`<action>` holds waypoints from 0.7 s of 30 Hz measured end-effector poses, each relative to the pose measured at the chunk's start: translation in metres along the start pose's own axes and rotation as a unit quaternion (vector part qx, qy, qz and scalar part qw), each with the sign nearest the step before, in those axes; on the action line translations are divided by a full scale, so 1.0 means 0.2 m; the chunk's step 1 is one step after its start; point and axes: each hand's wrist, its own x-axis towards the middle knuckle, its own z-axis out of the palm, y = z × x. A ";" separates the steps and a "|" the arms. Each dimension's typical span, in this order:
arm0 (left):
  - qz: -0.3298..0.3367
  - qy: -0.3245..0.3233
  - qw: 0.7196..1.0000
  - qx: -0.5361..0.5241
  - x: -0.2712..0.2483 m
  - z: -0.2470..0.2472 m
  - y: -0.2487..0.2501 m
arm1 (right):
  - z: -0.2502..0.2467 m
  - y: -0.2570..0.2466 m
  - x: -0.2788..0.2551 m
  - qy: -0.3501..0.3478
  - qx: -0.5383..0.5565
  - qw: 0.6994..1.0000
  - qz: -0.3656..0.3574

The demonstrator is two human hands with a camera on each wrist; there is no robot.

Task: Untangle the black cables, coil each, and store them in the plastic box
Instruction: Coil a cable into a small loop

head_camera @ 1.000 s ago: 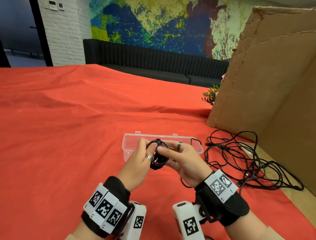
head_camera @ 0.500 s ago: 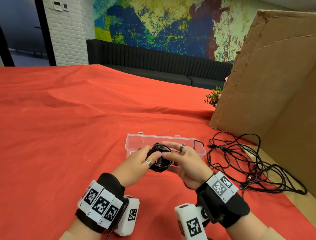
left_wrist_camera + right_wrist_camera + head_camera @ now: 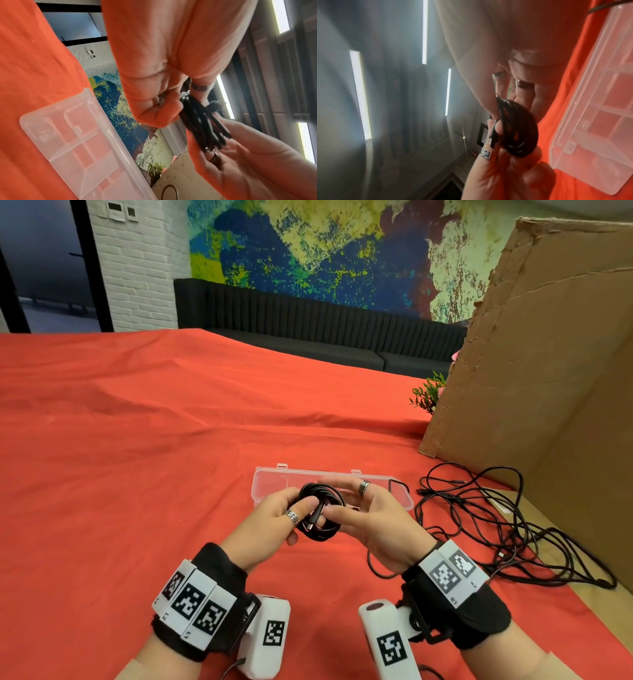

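Take the plastic box (image 3: 270,486) as your landmark: it lies open on the red cloth (image 3: 137,440), clear, divided into compartments, with nothing in the compartments that show.

Just in front of the box, on its left, your left hand (image 3: 270,522) grips one side of the coiled cable (image 3: 320,510), thumb pressing the plug end against the loops. On the other side of the coil, your right hand (image 3: 373,522) pinches the bundle between thumb and fingers. The coil hangs in the air just short of the box's near wall, not inside it.

To the right of the box the tangled cables (image 3: 507,529) sprawl loose, reaching toward the cardboard sheet (image 3: 548,388).

By my reading you are finishing the coiling of one cable and are about to store it. The next move calls for keeping the loops pinched so they do not spring apart, carrying the coil over the near wall and setting it into a compartment roomy enough. The tangle remains to be sorted after that.
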 end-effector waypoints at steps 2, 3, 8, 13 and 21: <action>0.008 0.020 1.000 0.010 -0.01 0.01 0.00 | 0.01 0.00 0.00 0.018 -0.091 0.996 -0.015; 0.012 0.027 1.000 0.011 -0.01 0.01 0.00 | 0.01 0.00 -0.01 0.026 -0.129 0.991 -0.023; 0.045 0.037 0.998 0.034 -0.01 0.02 0.02 | 0.03 0.00 0.00 0.041 -0.214 0.975 -0.044; 0.037 0.056 0.995 0.068 -0.01 0.02 0.03 | 0.02 -0.03 0.01 0.002 -0.162 0.987 -0.009; -0.001 0.084 0.996 0.022 -0.01 -0.02 0.02 | 0.00 -0.04 0.07 -0.005 -0.191 0.981 0.017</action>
